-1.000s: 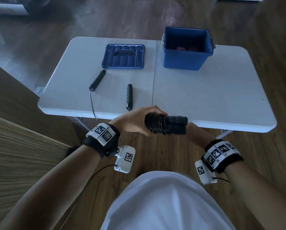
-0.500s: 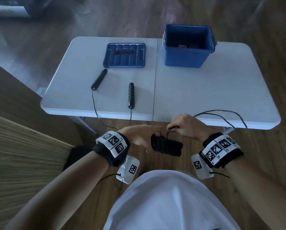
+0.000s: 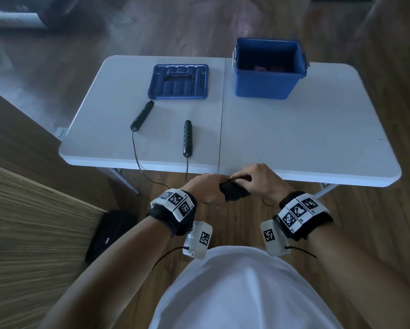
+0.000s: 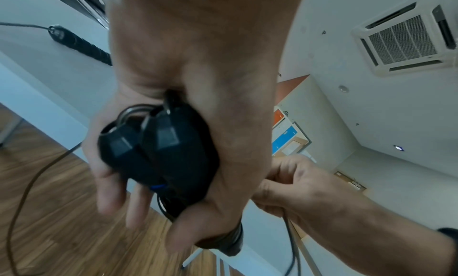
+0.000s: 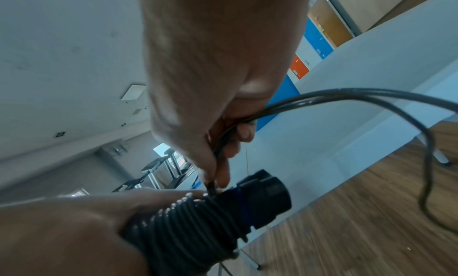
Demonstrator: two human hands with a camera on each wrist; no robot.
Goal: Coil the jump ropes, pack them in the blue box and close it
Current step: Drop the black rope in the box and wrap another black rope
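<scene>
- Where the two hands meet just below the near edge of the white table (image 3: 294,138), a black jump rope bundle (image 3: 233,193) sits between them: two handles side by side, with thin black cord wound round them in tight turns.
- Right wrist view: the turns (image 5: 188,227) cover the part of the handles next to the left hand; the handle ends (image 5: 267,190) stick out bare beyond the winding.
- Left wrist view: the opposite handle ends (image 4: 153,141) show in the palm, side by side.
- Left hand (image 3: 205,189): fingers curled round the bundle, gripping it, back of the hand up.
- Right hand (image 3: 262,180): thumb and fingertips pinch the loose cord (image 5: 322,98) right at the last turn; from there the cord arcs away and hangs down towards the floor.
- Second jump rope lies uncoiled on the left half of the table: one black handle (image 3: 142,115) tilted, the other (image 3: 187,138) roughly straight, with green marks. Both cords run off the near edge.
- Blue box (image 3: 269,70) stands open at the far side of the table, right of the centre seam; something reddish lies at the bottom, too dim to identify.
- Blue lid (image 3: 178,81) lies flat on the table left of the box, apart from it.
</scene>
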